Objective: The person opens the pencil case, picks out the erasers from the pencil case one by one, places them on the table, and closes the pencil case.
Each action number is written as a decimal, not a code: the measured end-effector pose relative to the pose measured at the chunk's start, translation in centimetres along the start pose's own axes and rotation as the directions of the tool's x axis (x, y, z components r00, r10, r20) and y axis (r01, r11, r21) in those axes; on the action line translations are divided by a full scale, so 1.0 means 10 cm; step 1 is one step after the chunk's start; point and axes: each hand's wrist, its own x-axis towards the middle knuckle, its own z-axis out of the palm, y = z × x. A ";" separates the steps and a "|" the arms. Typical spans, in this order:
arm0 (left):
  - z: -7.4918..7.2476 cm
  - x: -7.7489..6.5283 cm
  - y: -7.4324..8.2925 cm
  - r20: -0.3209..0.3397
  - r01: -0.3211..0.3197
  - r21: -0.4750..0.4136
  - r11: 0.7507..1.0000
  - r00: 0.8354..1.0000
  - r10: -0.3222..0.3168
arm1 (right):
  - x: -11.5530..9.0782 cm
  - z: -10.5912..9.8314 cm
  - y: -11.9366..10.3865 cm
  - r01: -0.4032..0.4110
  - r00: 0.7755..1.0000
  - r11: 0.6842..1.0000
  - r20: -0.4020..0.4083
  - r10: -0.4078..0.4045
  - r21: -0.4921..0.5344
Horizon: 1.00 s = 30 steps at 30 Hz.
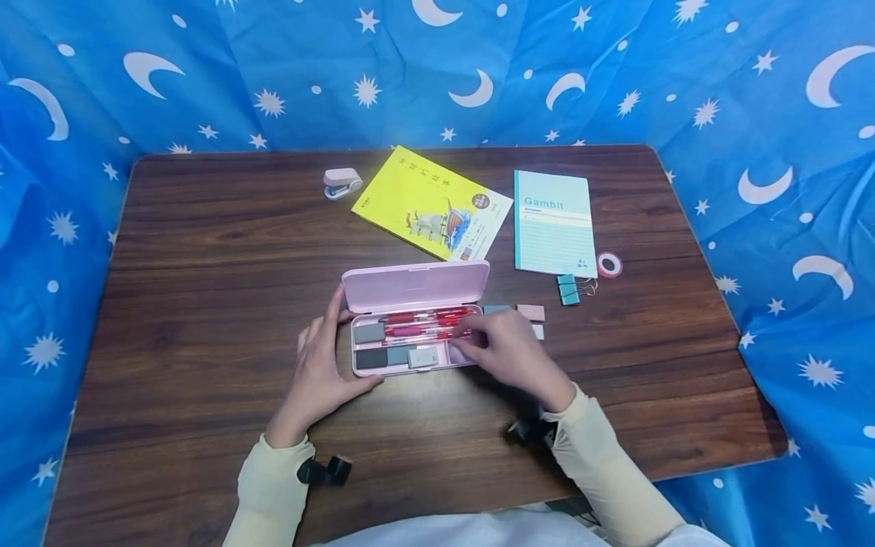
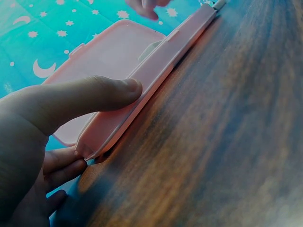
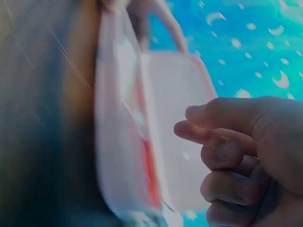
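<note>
A pink pencil case (image 1: 415, 285) lies with its lid raised. My left hand (image 1: 320, 368) holds its left end, the thumb (image 2: 118, 92) on the front wall and the other fingers round the end and back. Red pens (image 1: 417, 328) lie along the case's rear section. In front of them sit a black block (image 1: 371, 358), a blue-grey block (image 1: 401, 355) and a white eraser (image 1: 423, 356); a grey block (image 1: 370, 333) is behind. My right hand (image 1: 509, 349) is over the case's right end. In the right wrist view its fingers (image 3: 229, 189) are curled, with nothing visible between thumb and forefinger.
Beside the case's right end lie a pink eraser (image 1: 531, 312) and a small white block (image 1: 538, 332). Farther back are a stapler (image 1: 342, 183), a yellow book (image 1: 424, 205), a notebook (image 1: 555, 228), a teal binder clip (image 1: 568, 290) and a tape roll (image 1: 610, 264).
</note>
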 end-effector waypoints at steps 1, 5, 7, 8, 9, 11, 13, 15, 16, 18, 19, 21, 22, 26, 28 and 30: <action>0.00 0.00 0.00 -0.002 -0.002 0.000 1.000 1.000 0.002 | 0.01 0.05 -0.03 0.005 1.000 1.000 0.012 -0.005 0.001; 0.01 0.01 0.00 -0.001 -0.002 -0.005 1.000 1.000 0.002 | 0.04 0.22 -0.11 -0.001 0.999 0.999 0.039 0.002 -0.038; 0.01 0.01 0.00 0.000 0.001 -0.004 1.000 1.000 -0.001 | 0.03 0.29 -0.14 0.011 0.999 0.996 0.032 -0.008 -0.087; 0.01 0.00 0.01 0.002 0.003 -0.004 1.000 1.000 -0.003 | 0.03 0.32 -0.15 0.022 1.000 0.993 0.023 -0.019 -0.115; 0.01 0.00 0.01 0.002 0.005 -0.001 1.000 1.000 -0.005 | 0.02 0.34 -0.15 0.030 1.000 0.989 0.011 -0.029 -0.144; 0.00 0.00 0.02 0.001 0.007 0.003 1.000 1.000 -0.007 | 0.01 0.39 -0.17 0.048 0.998 0.978 -0.018 -0.053 -0.201; -0.01 0.00 0.02 0.000 0.008 0.006 1.000 1.000 -0.008 | 0.00 0.43 -0.18 0.059 0.997 0.971 -0.043 -0.071 -0.233; -0.02 0.01 0.02 -0.002 0.007 0.006 1.000 1.000 -0.007 | 0.01 0.44 -0.18 0.064 0.995 0.971 -0.055 -0.079 -0.232; -0.01 0.01 0.02 -0.003 0.006 0.006 1.000 1.000 -0.006 | 0.01 0.44 -0.18 0.070 0.995 0.971 -0.059 -0.086 -0.230; -0.02 0.01 0.02 -0.004 0.005 0.005 1.000 1.000 -0.005 | 0.02 0.43 -0.18 0.074 0.994 0.972 -0.062 -0.090 -0.224; -0.01 0.01 0.02 -0.005 0.004 0.005 1.000 1.000 -0.004 | 0.02 0.43 -0.18 0.074 0.994 0.972 -0.060 -0.089 -0.222; -0.01 0.00 0.01 -0.005 0.003 0.008 1.000 1.000 -0.003 | 0.02 0.42 -0.18 0.071 0.994 0.969 -0.058 -0.088 -0.239; -0.01 0.00 0.01 -0.005 0.002 0.008 1.000 1.000 -0.002 | 0.02 0.43 -0.18 0.070 0.995 0.967 -0.054 -0.086 -0.246; -0.01 0.00 0.01 -0.002 0.005 0.009 1.000 1.000 -0.005 | 0.01 0.43 -0.20 0.068 0.997 0.966 -0.011 -0.074 -0.251; -0.02 0.01 0.02 -0.001 0.008 0.007 1.000 1.000 -0.008 | 0.01 0.42 -0.20 0.071 0.997 0.971 0.014 -0.069 -0.229; -0.02 0.01 0.02 -0.001 0.010 0.007 1.000 1.000 -0.010 | 0.02 0.41 -0.20 0.071 0.997 0.976 0.030 -0.066 -0.203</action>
